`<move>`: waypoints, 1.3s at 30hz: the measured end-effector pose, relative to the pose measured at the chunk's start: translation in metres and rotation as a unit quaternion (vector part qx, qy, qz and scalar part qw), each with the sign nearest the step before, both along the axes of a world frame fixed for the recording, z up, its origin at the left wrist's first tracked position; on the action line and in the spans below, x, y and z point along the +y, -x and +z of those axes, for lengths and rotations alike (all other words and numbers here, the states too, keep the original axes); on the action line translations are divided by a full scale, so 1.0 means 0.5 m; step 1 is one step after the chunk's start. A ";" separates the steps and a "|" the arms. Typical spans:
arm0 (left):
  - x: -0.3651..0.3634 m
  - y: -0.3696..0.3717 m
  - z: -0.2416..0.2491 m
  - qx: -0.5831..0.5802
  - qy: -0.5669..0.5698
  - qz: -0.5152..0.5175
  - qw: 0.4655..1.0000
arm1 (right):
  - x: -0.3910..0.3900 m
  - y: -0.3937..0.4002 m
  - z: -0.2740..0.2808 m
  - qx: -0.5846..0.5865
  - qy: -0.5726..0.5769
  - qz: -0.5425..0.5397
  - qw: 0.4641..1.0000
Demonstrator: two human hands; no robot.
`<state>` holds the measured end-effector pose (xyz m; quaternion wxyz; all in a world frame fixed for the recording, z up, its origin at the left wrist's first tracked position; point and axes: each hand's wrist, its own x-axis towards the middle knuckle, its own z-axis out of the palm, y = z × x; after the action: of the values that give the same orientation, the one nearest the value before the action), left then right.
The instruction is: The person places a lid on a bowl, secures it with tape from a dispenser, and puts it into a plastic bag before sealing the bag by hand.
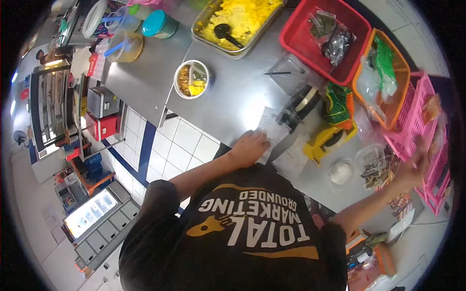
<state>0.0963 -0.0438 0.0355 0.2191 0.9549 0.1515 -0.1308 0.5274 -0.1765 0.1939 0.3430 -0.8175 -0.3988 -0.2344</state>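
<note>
The left hand (250, 147) lies flat, fingers spread, on a white printed paper slip (270, 130) at the near edge of the steel worktop (233, 104); nothing is pinched in its grip; a filled round white bowl (191, 79) stands further back; the right hand (412, 172) reaches to the pink slatted plastic basket (421, 114), blurred, so I cannot tell its grip; judging by this, the order is barely gathered.

Red basket (310, 46), orange basket (361, 72), pink crate (420, 104), yellow rice tray (242, 17), teal lid (155, 23).
</note>
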 end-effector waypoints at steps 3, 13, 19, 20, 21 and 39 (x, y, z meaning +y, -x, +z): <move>0.020 0.010 0.008 -0.020 0.070 -0.004 0.997 | 0.212 0.328 -0.070 0.287 -0.030 0.218 0.932; 0.052 0.080 -0.144 -0.184 0.380 -0.040 0.906 | 0.636 0.832 -0.260 0.106 0.288 0.342 0.888; 0.102 0.104 -0.107 -0.290 0.153 -0.189 0.926 | 0.638 0.924 -0.254 0.068 0.359 0.191 0.911; 0.096 0.099 -0.142 -0.204 0.179 -0.199 0.942 | 0.639 0.926 -0.250 0.094 0.353 0.185 0.912; 0.105 0.092 -0.142 -0.192 0.189 -0.216 0.939 | 0.643 0.915 -0.258 0.092 0.354 0.208 0.907; 0.152 -0.018 -0.020 0.013 0.309 -0.149 0.939 | 0.341 -0.127 -0.263 0.124 0.316 -0.097 0.935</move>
<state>0.1055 0.0323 0.0257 0.4795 0.8499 -0.0378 -0.2152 0.5908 -0.0062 0.0622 0.0891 -0.9411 -0.3252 -0.0249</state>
